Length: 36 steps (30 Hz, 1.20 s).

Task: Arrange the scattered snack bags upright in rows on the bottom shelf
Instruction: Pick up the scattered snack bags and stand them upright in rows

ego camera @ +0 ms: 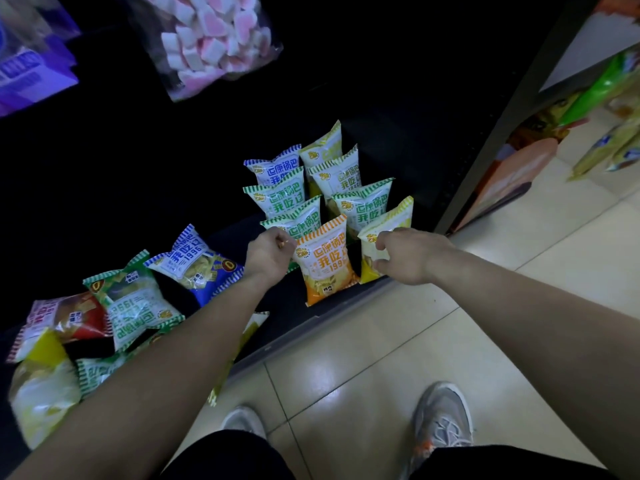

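Note:
Several snack bags stand upright in two rows at the right end of the dark bottom shelf. At the front of the left row stands an orange bag. My left hand is closed beside its left edge, in front of a green bag; whether it grips a bag I cannot tell. A yellow bag stands at the front of the right row, and my right hand pinches it. Scattered bags lie flat to the left: a blue one, a green one, a red one and yellow ones.
A clear bag of pink and white marshmallows and a purple package sit on the shelf above. A neighbouring shelf unit with other goods stands to the right. Tiled floor and my shoes are below.

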{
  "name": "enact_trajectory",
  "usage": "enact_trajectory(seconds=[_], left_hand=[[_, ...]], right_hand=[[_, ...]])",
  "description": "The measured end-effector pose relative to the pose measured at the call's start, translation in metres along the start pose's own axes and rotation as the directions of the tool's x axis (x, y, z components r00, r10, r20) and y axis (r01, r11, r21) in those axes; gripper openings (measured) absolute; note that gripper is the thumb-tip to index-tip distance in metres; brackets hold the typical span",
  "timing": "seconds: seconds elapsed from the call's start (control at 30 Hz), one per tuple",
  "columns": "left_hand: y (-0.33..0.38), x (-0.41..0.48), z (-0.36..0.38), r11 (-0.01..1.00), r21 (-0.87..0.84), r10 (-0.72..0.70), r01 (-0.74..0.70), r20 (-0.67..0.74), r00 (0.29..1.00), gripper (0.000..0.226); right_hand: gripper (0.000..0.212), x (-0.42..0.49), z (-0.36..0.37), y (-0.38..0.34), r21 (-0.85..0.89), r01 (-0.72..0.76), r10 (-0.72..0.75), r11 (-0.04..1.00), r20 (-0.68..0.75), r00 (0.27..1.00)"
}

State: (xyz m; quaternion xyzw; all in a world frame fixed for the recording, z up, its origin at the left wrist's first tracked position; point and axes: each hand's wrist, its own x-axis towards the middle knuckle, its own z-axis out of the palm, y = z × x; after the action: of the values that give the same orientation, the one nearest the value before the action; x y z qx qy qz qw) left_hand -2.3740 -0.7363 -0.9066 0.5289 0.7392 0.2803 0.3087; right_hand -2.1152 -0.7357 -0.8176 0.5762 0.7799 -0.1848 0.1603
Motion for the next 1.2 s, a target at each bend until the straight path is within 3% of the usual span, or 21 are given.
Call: enact_trajectory(seconds=[0.17, 0.3, 0.57, 0.7, 0.83, 0.97, 1.1, 1.2], left_hand=[[0.000, -0.008, -0.001, 1.000, -0.012, 0.020, -0.020, 0.033, 0.999, 0.009], [0.004, -0.017, -0.015, 1.000, 0.008, -0.010, 0.010, 0.060, 0.998, 0.038], [-0.028, -0.080, -0.119, 0.985, 0.170, -0.045, 0.033, 0.068, 0.997, 0.044], [-0.068, -0.103, -0.162, 0.961, 0.270, -0.077, 0.054, 0.075, 0.994, 0.046], [-0.125, -0.117, -0.181, 0.928, 0.359, -0.164, 0.101, 0.151, 0.975, 0.057], [-0.164, -0.120, -0.165, 0.905, 0.420, -0.183, 0.061, 0.258, 0.949, 0.064], [-0.184, -0.119, -0.140, 0.895, 0.423, -0.269, 0.139, 0.265, 0.926, 0.073], [-0.189, -0.117, -0.129, 0.872, 0.457, -0.316, 0.175, 0.253, 0.914, 0.072]], right_hand=[[0.049, -0.005, 0.000, -0.003, -0.002, 0.007, -0.007, 1.000, -0.009, 1.000], [0.049, -0.009, -0.007, -0.009, 0.011, 0.013, -0.013, 1.000, -0.031, 0.999], [0.049, -0.009, -0.031, -0.080, 0.094, 0.142, -0.129, 0.985, -0.128, 0.983], [0.050, 0.000, -0.022, -0.132, -0.017, 0.251, -0.251, 0.968, -0.077, 0.965], [0.065, 0.022, 0.021, -0.194, -0.027, 0.362, -0.359, 0.932, 0.095, 0.929], [0.085, 0.050, 0.090, -0.229, 0.013, 0.305, -0.298, 0.952, 0.247, 0.922], [0.079, 0.074, 0.134, -0.236, 0.157, 0.085, -0.127, 0.984, 0.283, 0.951], [0.081, 0.087, 0.147, -0.234, 0.303, 0.026, -0.125, 0.953, 0.310, 0.942]])
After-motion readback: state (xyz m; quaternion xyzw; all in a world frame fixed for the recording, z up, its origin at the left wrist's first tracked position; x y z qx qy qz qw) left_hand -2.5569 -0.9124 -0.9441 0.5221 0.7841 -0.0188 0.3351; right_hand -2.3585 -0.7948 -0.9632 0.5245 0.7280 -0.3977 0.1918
